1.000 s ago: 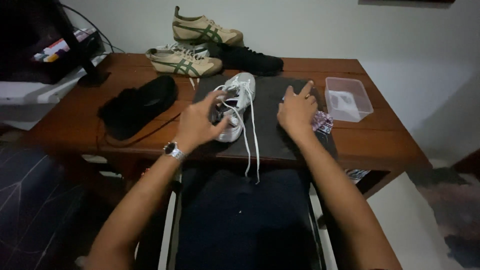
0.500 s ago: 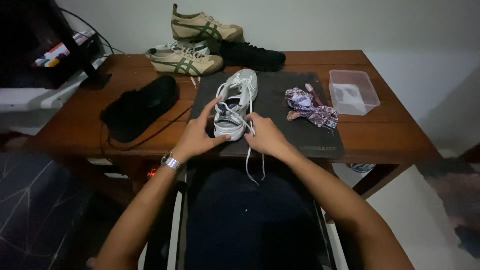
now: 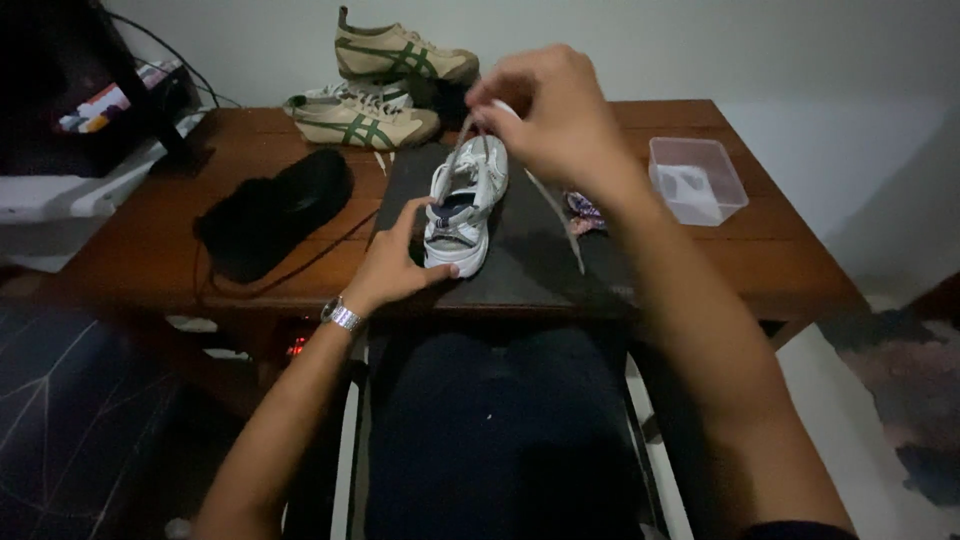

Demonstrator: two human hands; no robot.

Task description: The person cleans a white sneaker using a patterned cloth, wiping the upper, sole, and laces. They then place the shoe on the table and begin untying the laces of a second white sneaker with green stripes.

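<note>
Dim light falls on a brown wooden table (image 3: 150, 250) against a pale wall, a dark mat (image 3: 530, 260) at its middle. At the far left lies a dark screen (image 3: 60, 60), then a black shoe (image 3: 275, 205); behind it sit two beige sneakers with green stripes (image 3: 365, 125).

The left hand (image 3: 400, 265) rests on the mat, fingers curled around the heel of the small white sneaker (image 3: 462, 205), steadying it where it stands pointing away. Half a second ago both hands sat low at the shoe; now the right hand (image 3: 545, 115) has risen well above it, its grip pinched tight on the white laces (image 3: 480, 125), which run taut up from the eyelets, one end trailing down over the mat. The lacing looks drawn snug.

Right of the shoe lies a patterned cloth (image 3: 585, 212), partly hidden by the forearm, then a clear plastic box (image 3: 697, 180).
</note>
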